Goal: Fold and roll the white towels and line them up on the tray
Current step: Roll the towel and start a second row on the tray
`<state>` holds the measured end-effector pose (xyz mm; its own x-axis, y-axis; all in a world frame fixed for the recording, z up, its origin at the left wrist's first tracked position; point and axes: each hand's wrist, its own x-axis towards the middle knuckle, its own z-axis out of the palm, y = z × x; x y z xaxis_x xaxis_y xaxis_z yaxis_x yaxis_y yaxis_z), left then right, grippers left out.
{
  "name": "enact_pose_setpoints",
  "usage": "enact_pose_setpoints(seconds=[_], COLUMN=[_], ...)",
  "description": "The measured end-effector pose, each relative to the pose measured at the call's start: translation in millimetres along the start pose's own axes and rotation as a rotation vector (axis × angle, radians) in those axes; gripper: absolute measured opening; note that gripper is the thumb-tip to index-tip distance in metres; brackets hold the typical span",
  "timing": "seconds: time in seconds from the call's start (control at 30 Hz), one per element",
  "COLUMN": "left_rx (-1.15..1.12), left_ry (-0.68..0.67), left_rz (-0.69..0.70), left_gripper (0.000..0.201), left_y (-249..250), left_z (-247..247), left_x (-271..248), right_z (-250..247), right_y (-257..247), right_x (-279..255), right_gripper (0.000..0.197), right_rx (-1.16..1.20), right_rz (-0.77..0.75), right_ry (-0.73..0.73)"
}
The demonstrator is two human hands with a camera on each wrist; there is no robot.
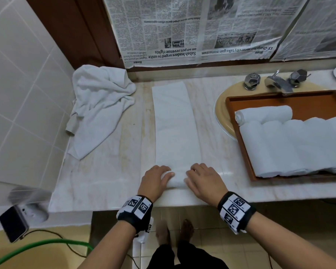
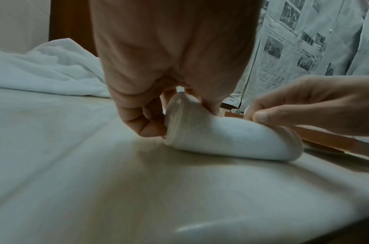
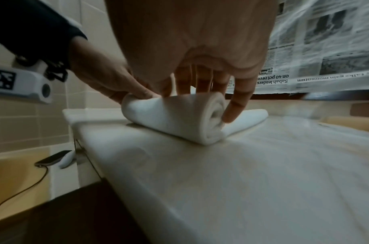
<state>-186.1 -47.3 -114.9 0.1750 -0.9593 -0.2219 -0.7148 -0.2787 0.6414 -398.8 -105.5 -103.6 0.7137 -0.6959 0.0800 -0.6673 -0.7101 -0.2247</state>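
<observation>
Hands (image 1: pixel 179 178) on towel (image 1: pixel 174 123), crumpled towel (image 1: pixel 101 105) left

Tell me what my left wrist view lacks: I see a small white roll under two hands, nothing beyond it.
Observer: Most of the folded towel lies flat, unrolled, stretching toward the wall.
Operator: Give me the tray's state.
Observer: The tray holds a row of rolled towels and one roll lying crosswise behind them.
Operator: Report what's left.
Observer: A crumpled towel waits by the wall.
</observation>
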Motion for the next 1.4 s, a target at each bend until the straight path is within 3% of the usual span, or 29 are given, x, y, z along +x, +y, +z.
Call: enact_pose_setpoints(seconds=[0.07,0.13,0.27,0.4,0.5,0.57,0.7,0.73,0.83,1.0,1.17,1.3,1.4], left_rx=[-0.053,-0.081,-0.054,0.0,0.034,0.03,0.012,-0.004,-0.02,0.045,0.212,0.155,0.074], left_ry=[0.075,0.122,0.144,0.08,0.039,-0.001,-0.062,-0.065,-0.041,0.03,0.113,-0.042,-0.119], left_rz=[-0.054,-0.077,0.107,0.17,0.116,0.072,0.025,0.011,0.02,0.215,0.29,0.155,0.107], left_gripper=[0.032,0.031,0.035,0.06,0.066,0.059,0.044,0.041,0.035,0.052,0.061,0.073,0.073], left_y=[1.2,3.2,2.7,-8.6,-7.4,-4.9,-1.7,-0.4,0.7,-11.2,-15.6,-5.3,-4.9], left_z=[0.0,1.5,2.8,5.2,2.1,-0.7,-6.9,-8.9,-7.6,3.6,4.9,-3.8,-4.5], left_x=[1.6,-0.1,-11.5,-22.8,-18.7,-9.2,10.6,13.9,18.3,-2.3,-18.1,-12.3,-5.1], right_z=[4.4,6.2,-1.7,-4.1,-2.5,-2.1,-2.3,-0.9,1.7,2.7,0.1,-9.3,-14.8], right_y=[2.1,5.5,12.3,19.4,16.8,11.3,-6.5,-9.5,-3.9,21.2,24.7,26.1,20.3], right_x=[-4.8,-7.1,4.3,13.1,16.8,16.5,8.7,7.0,3.9,12.7,18.8,15.6,15.7], right_gripper=[0.044,0.053,0.082,0.046,0.04,0.041,0.019,0.02,0.05,0.068,0.053,0.041,0.043], right_rx=[0.007,0.057,0.253,0.486,0.499,0.366,-0.019,-0.048,-0.012,0.265,0.511,0.614,0.4], right_rz=[0.001,0.006,0.106,0.232,0.272,0.269,0.128,0.081,0.005,0.024,0.166,0.227,0.17], right_ry=[-0.066,-0.064,-0.22,-0.236,-0.253,-0.26,0.004,0.034,-0.052,-0.206,-0.282,-0.376,-0.344])
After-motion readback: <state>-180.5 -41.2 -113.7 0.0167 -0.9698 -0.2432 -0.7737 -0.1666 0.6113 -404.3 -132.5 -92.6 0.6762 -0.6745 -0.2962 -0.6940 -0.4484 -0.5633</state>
